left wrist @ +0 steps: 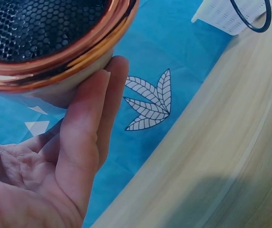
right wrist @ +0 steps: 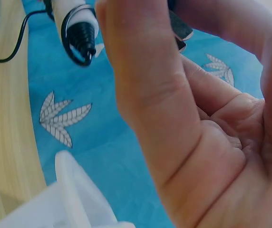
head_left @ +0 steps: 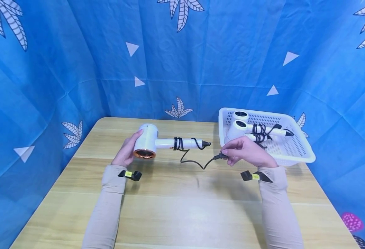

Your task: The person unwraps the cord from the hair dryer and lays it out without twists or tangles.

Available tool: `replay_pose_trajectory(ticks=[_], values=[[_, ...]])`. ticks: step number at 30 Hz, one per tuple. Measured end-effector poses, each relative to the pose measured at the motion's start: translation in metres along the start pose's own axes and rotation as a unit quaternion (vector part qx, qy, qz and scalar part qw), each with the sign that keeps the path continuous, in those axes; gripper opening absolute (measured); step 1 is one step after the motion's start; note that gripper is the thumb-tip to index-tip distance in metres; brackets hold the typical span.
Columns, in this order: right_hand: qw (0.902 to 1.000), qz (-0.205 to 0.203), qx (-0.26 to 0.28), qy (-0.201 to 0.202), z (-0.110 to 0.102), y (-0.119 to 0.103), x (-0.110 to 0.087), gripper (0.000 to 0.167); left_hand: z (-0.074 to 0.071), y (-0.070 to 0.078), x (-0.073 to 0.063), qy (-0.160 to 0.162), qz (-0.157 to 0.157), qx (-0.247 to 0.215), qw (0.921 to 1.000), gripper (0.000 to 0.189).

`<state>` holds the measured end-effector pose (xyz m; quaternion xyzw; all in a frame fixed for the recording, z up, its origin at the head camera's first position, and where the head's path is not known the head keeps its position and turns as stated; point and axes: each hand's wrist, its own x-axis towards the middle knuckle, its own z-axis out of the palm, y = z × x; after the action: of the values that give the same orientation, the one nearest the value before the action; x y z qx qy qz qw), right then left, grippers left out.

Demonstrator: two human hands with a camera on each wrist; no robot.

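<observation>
My left hand grips the head of a white hair dryer with a copper-coloured ring, its fingers along the underside in the left wrist view. The dryer's handle points right, and part of its black cord is wound round it. A loose stretch of cord sags from the handle to the plug, which my right hand pinches between thumb and fingers. In the right wrist view the handle's ribbed black cord end shows beyond the fingers, which mostly hide the plug.
A white perforated basket stands at the back right, just behind my right hand. Two more white hair dryers with wound black cords lie in it. Blue patterned cloth hangs round the wooden table.
</observation>
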<state>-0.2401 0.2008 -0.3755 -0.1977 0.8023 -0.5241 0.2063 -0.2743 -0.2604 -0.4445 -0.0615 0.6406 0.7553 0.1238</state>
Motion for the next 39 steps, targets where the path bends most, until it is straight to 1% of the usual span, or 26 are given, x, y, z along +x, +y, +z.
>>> replay_pose_trajectory(ticks=[7,12,19,21,24,28,32,35,39], values=[[0.9994,-0.003,0.017,0.032,-0.007,0.004,0.001,0.037,-0.001,0.001,-0.002,0.0,0.007,0.0,1.0,0.073],[0.9972,-0.005,0.011,0.074,-0.012,0.009,0.001,0.04,-0.001,0.003,-0.003,-0.002,0.009,-0.011,0.9999,0.065],[0.9924,0.005,0.013,0.123,-0.014,0.006,0.001,0.039,0.003,0.005,-0.002,-0.013,0.016,-0.034,0.9992,0.059],[0.9894,0.006,0.014,0.144,-0.014,0.006,0.002,0.038,0.004,0.005,-0.002,-0.018,0.018,-0.028,0.9993,0.06],[0.9849,-0.001,0.025,0.171,-0.012,0.004,0.004,0.038,0.003,0.003,-0.001,-0.016,0.015,-0.011,0.9997,0.062],[0.975,-0.02,0.068,0.211,-0.009,0.0,0.01,0.039,0.002,0.0,0.0,-0.013,0.008,0.008,0.9999,0.064],[0.9598,-0.053,0.115,0.25,-0.009,-0.006,0.013,0.039,0.002,-0.002,0.0,-0.014,0.009,0.018,0.9997,0.068],[0.949,-0.08,0.144,0.269,-0.008,-0.014,0.012,0.033,0.002,-0.003,-0.001,-0.009,0.012,0.028,0.9995,0.069],[0.9334,-0.126,0.16,0.296,-0.006,-0.026,0.009,0.022,0.0,-0.005,-0.001,-0.001,0.014,0.035,0.9993,0.069]])
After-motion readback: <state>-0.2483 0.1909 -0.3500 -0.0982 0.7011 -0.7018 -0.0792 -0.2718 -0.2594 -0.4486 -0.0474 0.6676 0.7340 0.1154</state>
